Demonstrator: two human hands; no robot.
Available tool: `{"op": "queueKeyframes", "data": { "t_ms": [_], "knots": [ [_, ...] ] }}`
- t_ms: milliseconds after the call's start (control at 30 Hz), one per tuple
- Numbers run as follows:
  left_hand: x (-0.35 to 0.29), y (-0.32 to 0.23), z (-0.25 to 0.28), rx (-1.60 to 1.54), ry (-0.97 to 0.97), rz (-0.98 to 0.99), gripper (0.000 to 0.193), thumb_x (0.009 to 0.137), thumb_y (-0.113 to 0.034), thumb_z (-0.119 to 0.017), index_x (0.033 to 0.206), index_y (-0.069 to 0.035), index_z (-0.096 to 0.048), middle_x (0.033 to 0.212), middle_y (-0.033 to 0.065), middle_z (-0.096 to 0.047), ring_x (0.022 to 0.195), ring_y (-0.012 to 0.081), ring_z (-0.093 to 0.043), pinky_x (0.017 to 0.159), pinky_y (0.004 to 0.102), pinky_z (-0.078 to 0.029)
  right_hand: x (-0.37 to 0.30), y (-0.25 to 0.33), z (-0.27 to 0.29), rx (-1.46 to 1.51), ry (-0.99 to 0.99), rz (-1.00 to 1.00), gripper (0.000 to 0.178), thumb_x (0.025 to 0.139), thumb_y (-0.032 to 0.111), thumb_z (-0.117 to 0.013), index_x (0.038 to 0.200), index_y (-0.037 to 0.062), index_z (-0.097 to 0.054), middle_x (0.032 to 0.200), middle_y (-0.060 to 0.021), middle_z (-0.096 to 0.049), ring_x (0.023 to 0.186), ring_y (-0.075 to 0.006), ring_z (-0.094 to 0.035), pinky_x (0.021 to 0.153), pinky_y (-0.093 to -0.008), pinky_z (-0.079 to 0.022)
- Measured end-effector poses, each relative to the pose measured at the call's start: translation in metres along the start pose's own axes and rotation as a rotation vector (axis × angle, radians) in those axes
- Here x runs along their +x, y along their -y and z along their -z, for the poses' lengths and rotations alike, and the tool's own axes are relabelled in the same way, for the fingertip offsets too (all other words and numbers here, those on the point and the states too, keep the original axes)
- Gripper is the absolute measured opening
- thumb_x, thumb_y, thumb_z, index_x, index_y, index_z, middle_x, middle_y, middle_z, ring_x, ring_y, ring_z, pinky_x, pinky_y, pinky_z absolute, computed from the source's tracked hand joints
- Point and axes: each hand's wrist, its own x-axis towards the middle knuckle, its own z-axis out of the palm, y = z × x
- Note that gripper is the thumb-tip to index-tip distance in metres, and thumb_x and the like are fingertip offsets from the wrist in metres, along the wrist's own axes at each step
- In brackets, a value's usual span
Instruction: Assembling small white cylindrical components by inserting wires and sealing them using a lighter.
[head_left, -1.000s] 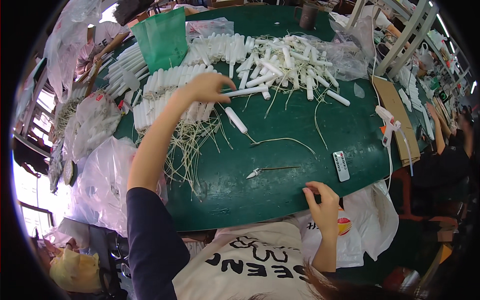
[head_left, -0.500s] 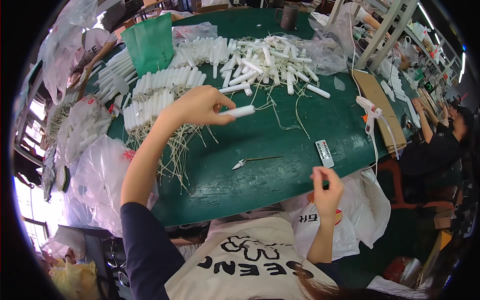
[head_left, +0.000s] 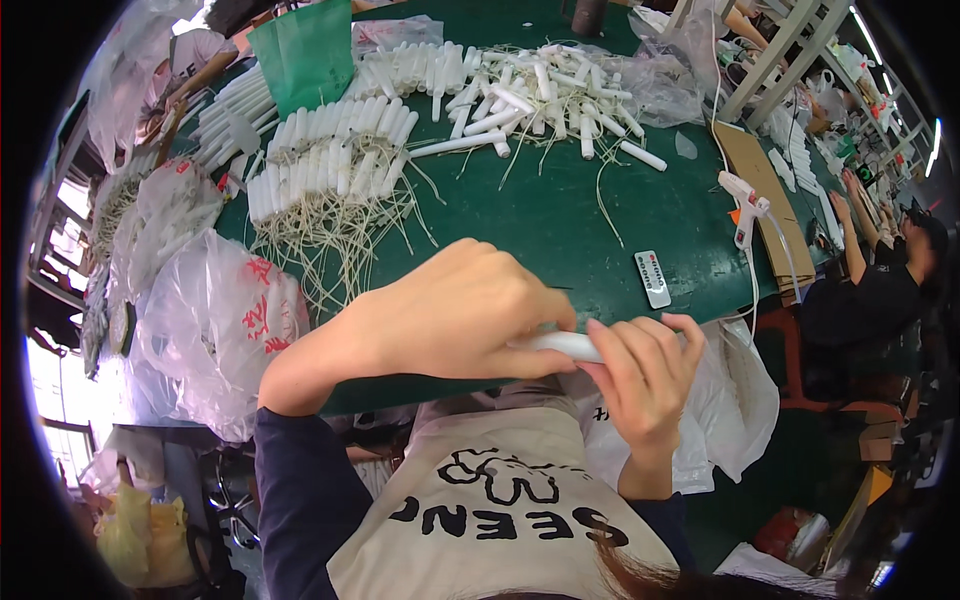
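Observation:
Close to the near edge of the green table (head_left: 560,215), a short white tube (head_left: 568,346) lies between my two hands. My left hand (head_left: 465,315) is closed on its left part, thumb and forefinger pinching it, back of the hand upward. At the tube's right end my right hand (head_left: 640,385) grips with bent fingers, which cover that end. The tube is tilted slightly down to the right. Several similar white tubes with thin pale wires lie in a loose pile (head_left: 545,95) at the back.
Bundled white tubes (head_left: 330,165) with trailing wires lie left, beside a green bag (head_left: 305,60). A white remote control (head_left: 652,280) rests right of centre. Beyond it are a glue gun (head_left: 745,205) and a cardboard strip (head_left: 765,205). Plastic bags (head_left: 225,340) crowd the left edge.
My left hand has brought the white tube from mid-table toward me. My right hand has met it and taken hold. The small pointed piece on the table is now out of sight.

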Motion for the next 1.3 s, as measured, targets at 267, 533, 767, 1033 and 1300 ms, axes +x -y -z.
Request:
{"op": "queueKeyframes", "data": {
  "t_ms": [267,533,767,1033,1300],
  "knots": [
    [-0.012,0.008,-0.018,-0.895,-0.089,0.395,0.041,0.096,-0.024,-0.031,0.129,0.000,-0.032,0.065,-0.0002,-0.041,0.056,0.0084,-0.033,0.054,0.0228,-0.031,-0.048,-0.013,0.017,0.759,-0.028,-0.541,0.027,0.083,0.017,-0.065,0.100,-0.0040,-0.059,0.080,-0.0100,-0.059,0.069,-0.0183,-0.054,0.061,-0.0292,-0.041],
    [-0.004,0.010,-0.038,-0.912,-0.085,0.425,0.035,0.096,-0.015,-0.039,0.127,0.001,-0.030,0.072,0.0057,-0.053,0.063,0.0124,-0.048,0.060,0.0284,-0.040,-0.048,-0.010,-0.008,0.846,0.296,-0.612,0.022,0.081,0.010,-0.065,0.098,-0.0030,-0.061,0.077,-0.0083,-0.060,0.065,-0.0154,-0.055,0.059,-0.0260,-0.041],
    [-0.002,0.019,-0.044,-0.664,-0.209,0.367,0.033,0.093,-0.014,-0.053,0.118,0.001,-0.037,0.077,0.0105,-0.058,0.064,0.0152,-0.051,0.060,0.0302,-0.041,-0.059,-0.013,-0.017,0.901,0.217,-0.759,0.021,0.084,0.010,-0.065,0.100,-0.0024,-0.060,0.080,-0.0083,-0.062,0.068,-0.0146,-0.057,0.062,-0.0261,-0.044],
    [0.001,0.016,-0.042,-0.777,-0.102,0.278,0.028,0.095,-0.013,-0.048,0.118,0.001,-0.038,0.095,0.0122,-0.057,0.087,0.0207,-0.058,0.074,0.0323,-0.045,-0.060,-0.015,-0.019,0.903,0.228,-0.764,0.021,0.084,0.009,-0.064,0.100,-0.0024,-0.061,0.081,-0.0086,-0.063,0.069,-0.0149,-0.058,0.064,-0.0262,-0.045],
    [0.003,0.021,-0.047,-0.631,0.015,0.149,0.037,0.093,-0.012,-0.050,0.127,-0.003,-0.036,0.098,0.0101,-0.054,0.083,0.0200,-0.055,0.072,0.0328,-0.044,-0.056,-0.013,-0.020,0.873,0.275,-0.724,0.020,0.083,0.008,-0.065,0.099,-0.0024,-0.061,0.084,-0.0097,-0.063,0.075,-0.0163,-0.059,0.068,-0.0263,-0.045]
  ]
}}
